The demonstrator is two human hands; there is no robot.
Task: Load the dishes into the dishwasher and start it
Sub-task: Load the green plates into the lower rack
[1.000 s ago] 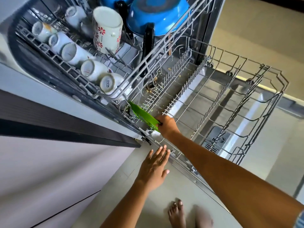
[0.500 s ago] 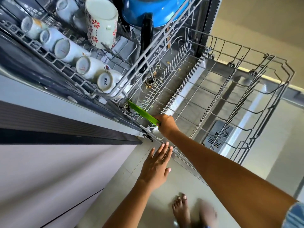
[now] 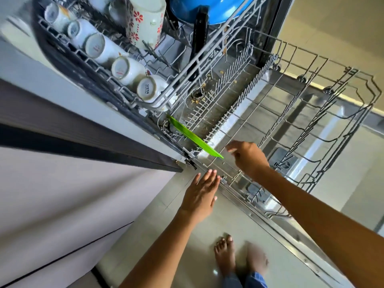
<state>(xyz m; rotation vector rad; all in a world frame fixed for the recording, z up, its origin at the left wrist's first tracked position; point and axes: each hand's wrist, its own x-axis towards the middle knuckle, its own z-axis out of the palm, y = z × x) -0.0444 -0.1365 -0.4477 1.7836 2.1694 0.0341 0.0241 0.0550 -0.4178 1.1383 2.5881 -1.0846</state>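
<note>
A flat green plastic piece (image 3: 193, 136) stands on edge between the tines at the near left end of the pulled-out lower rack (image 3: 324, 129). My right hand (image 3: 248, 156) hovers just right of it, fingers loosely bent, holding nothing. My left hand (image 3: 202, 194) is spread flat, fingertips at the edge of the open dishwasher door (image 3: 276, 227). The upper rack (image 3: 145, 98) holds a row of white cups (image 3: 124, 69), a flowered mug (image 3: 145, 19) and a blue pan (image 3: 209, 9) with a black handle.
Food crumbs lie on the dishwasher floor (image 3: 209, 94) under the lower rack. A grey cabinet front (image 3: 62, 183) fills the left. My bare feet (image 3: 226, 258) stand on the pale tiled floor beside the door.
My right hand has let go of the green piece and drawn back to the right. The green piece stays standing in the rack. My left hand has barely moved.
</note>
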